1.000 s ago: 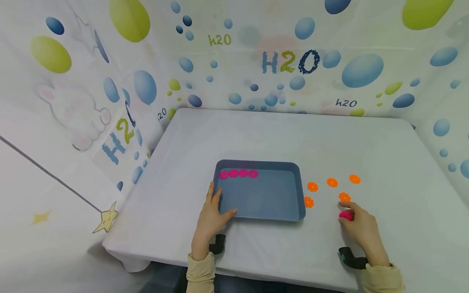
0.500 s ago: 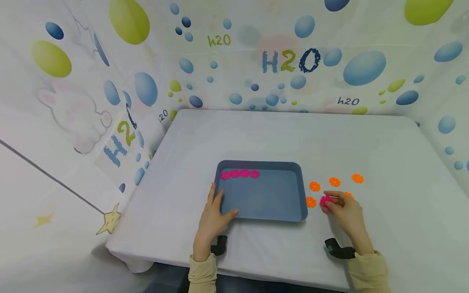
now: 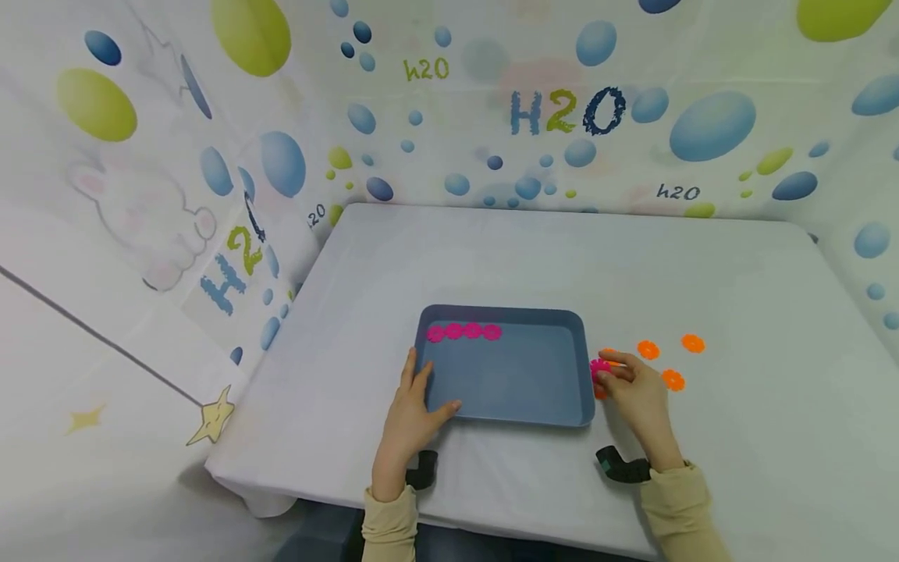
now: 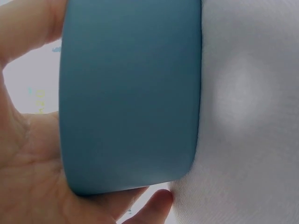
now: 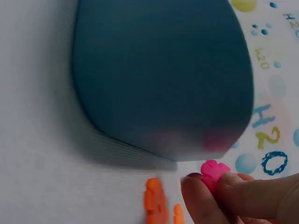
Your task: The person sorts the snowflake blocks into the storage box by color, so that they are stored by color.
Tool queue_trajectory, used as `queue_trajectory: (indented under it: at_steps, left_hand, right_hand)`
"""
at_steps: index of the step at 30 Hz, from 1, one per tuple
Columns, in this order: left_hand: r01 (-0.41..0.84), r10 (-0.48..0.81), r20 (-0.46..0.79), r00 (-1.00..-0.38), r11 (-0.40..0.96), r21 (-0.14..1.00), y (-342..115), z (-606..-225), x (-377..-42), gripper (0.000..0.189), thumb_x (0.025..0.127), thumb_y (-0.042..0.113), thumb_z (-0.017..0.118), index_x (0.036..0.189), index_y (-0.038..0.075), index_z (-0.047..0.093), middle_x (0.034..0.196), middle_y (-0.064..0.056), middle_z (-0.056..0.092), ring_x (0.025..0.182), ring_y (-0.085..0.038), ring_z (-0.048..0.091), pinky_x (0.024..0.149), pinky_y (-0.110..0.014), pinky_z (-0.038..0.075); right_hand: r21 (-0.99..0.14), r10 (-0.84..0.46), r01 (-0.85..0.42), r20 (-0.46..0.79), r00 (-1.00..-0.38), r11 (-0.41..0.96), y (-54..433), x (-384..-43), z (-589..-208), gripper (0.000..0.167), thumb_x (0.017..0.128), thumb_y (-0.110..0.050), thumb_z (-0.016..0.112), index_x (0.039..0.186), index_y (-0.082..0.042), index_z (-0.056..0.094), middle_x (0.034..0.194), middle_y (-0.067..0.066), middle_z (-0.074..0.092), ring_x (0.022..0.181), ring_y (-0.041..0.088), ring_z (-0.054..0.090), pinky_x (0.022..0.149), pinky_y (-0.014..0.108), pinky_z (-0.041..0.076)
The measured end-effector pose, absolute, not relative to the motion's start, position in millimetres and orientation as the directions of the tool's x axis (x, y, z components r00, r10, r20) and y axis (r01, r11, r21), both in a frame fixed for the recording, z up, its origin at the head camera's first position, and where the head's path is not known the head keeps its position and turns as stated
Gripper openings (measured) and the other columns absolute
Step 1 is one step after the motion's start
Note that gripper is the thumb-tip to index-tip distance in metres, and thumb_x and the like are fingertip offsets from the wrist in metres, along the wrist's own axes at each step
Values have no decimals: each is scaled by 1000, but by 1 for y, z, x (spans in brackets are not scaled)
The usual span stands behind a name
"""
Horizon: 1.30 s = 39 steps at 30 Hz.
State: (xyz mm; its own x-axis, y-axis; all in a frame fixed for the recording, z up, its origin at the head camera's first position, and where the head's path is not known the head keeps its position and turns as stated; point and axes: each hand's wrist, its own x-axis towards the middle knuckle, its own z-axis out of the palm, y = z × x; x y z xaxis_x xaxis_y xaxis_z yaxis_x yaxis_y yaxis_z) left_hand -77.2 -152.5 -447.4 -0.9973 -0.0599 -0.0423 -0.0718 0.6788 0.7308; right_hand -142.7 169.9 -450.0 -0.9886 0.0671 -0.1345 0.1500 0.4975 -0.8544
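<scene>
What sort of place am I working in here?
Probably an improvised indoor work booth: a cloth-covered table, printed sheeting behind it and at both sides, and a tray on top.

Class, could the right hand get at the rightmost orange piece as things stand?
Probably yes: that orange piece lies uncovered on the table, though the right hand pinches a pink piece and might need to release it first.

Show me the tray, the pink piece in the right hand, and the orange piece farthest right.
Tray [image 3: 509,375]: head view, on the bare middle of its floor.
Held pink piece [image 5: 213,170]: right wrist view, on its uncovered part.
Rightmost orange piece [image 3: 693,343]: head view, on its middle.
</scene>
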Motion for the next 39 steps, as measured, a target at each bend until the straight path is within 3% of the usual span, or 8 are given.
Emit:
queue_trajectory:
  at_steps: [4, 9, 22, 26, 30, 39]
  left_hand:
    - [-51, -63, -12, -998, 671, 740, -152, -447, -76, 78, 84, 28, 74, 145, -6, 38, 163, -19, 9, 143, -47, 26, 106, -61, 35]
    - [-14, -65, 41, -997, 679, 734, -152, -447, -74, 78, 85, 34, 73, 143, -7, 40, 162, -19, 13, 138, -51, 31, 102, -63, 37]
    - [-61, -60, -27, -998, 679, 732, -154, -447, -75, 79, 84, 30, 75, 144, -7, 38, 162, -20, 12, 141, -48, 29, 107, -60, 35]
    - [-55, -59, -21, -998, 676, 735, -153, -449, -75, 79, 84, 30, 75, 144, -7, 39, 162, -21, 12, 141, -49, 28, 106, -61, 35]
    - [-60, -59, -27, -998, 676, 734, -152, -452, -75, 78, 84, 30, 75, 144, -6, 39, 162, -20, 11, 142, -47, 27, 107, -60, 35]
    - [-54, -65, -13, -998, 690, 722, -154, -448, -76, 77, 84, 29, 75, 143, -6, 41, 162, -20, 13, 142, -47, 28, 106, -60, 36]
  right_hand:
    - [-893, 165, 126, -59, -984, 432, 171, -145, -442, 33, 92, -9, 65, 124, -2, 64, 108, 27, 70, 67, -7, 68, 66, 16, 55]
    - [-936, 225, 91, -13, -974, 339, 163, -155, -427, 33, 91, -8, 66, 123, -1, 65, 106, 28, 70, 67, 2, 72, 68, 22, 57]
    - [-959, -75, 36, -59, -995, 280, 82, -203, -410, 33, 89, -10, 70, 119, -1, 62, 96, 28, 71, 79, 32, 74, 69, 37, 59]
    - [-942, -102, 63, -102, -990, 329, 63, -210, -427, 31, 88, -9, 70, 117, -1, 62, 90, 24, 73, 69, 26, 74, 66, 37, 60]
    - [-919, -90, 128, -173, -981, 373, 57, -212, -448, 34, 87, -4, 69, 119, 1, 59, 87, 24, 73, 59, 13, 70, 58, 30, 59]
    - [-898, -69, 138, -183, -981, 418, 57, -217, -463, 30, 87, -6, 69, 110, 4, 53, 82, 24, 72, 50, 9, 65, 53, 28, 57]
